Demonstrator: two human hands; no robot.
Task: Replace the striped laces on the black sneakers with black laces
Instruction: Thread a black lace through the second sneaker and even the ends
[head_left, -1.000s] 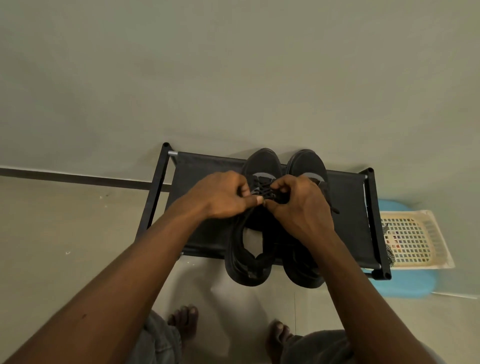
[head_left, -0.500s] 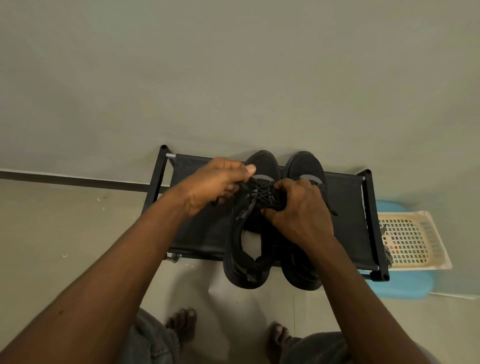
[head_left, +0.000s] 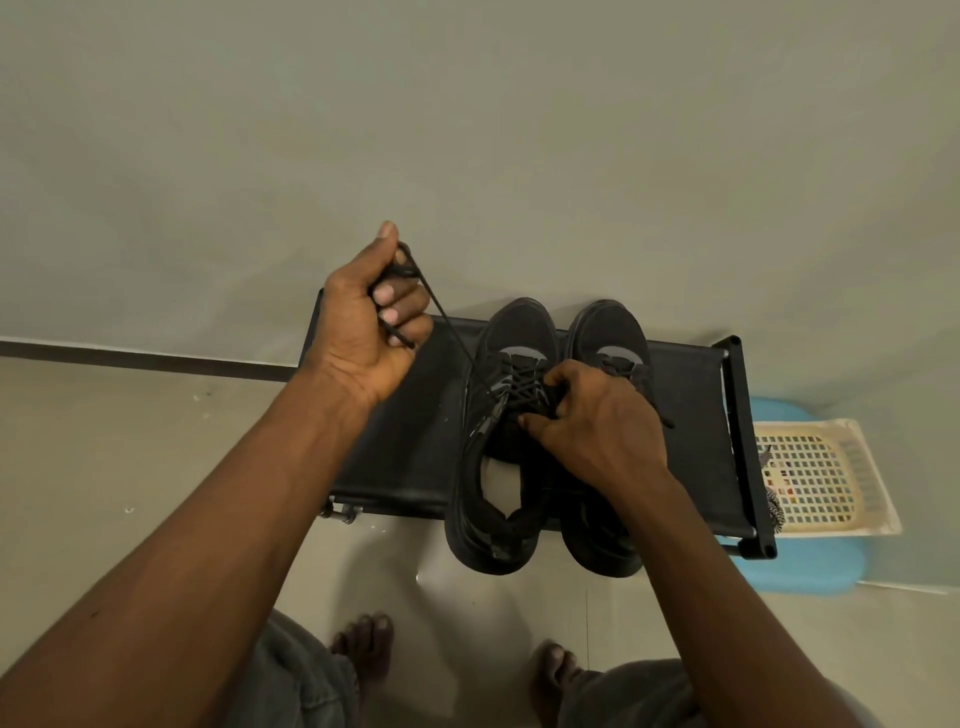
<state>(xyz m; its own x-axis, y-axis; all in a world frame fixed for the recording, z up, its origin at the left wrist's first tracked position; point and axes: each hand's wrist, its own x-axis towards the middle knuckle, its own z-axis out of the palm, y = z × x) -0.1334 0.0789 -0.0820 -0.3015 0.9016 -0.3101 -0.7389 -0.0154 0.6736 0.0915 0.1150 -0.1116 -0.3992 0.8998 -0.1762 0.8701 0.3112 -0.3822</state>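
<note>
Head view: we are gripping the black lace (head_left: 445, 319) in the left hand (head_left: 371, 322), fist curled round it, raised up and left of the black sneaker (head_left: 519, 332). The lace is running taut to the eyelets. We are judging it light, limp and slightly slick, best held near its tip. The right hand (head_left: 597, 421) is pinching the same lace at its crossings, steadying the shoe on the shoe rack (head_left: 691, 441).

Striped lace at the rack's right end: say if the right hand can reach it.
Probably yes, once it lets go. The right hand pinches the lacing of the left sneaker; the striped lace hangs uncovered at the right end of the rack.
</note>
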